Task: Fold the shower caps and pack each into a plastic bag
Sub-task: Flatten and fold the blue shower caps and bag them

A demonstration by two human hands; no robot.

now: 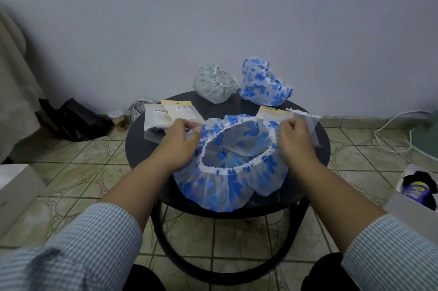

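A white shower cap with blue flowers [227,181] lies opening-up on the round black table [137,146]. My left hand [177,142] pinches its elastic rim on the left side. On the right side my right hand [294,141] pinches the same rim, so the opening is stretched between both hands. Two more caps stand at the table's far edge: a green-patterned cap [214,83] and another blue-flowered cap [263,83]. Plastic bags with card headers lie behind the hands, packed bags [158,116] at the left and a clear bag [305,121] at the right.
The table stands on a tiled floor against a grey wall. A black bag [75,117] and a small jar [118,120] sit on the floor at the left. A white box [417,198] with dark items is at the right, and a white cable [393,134] runs along the floor.
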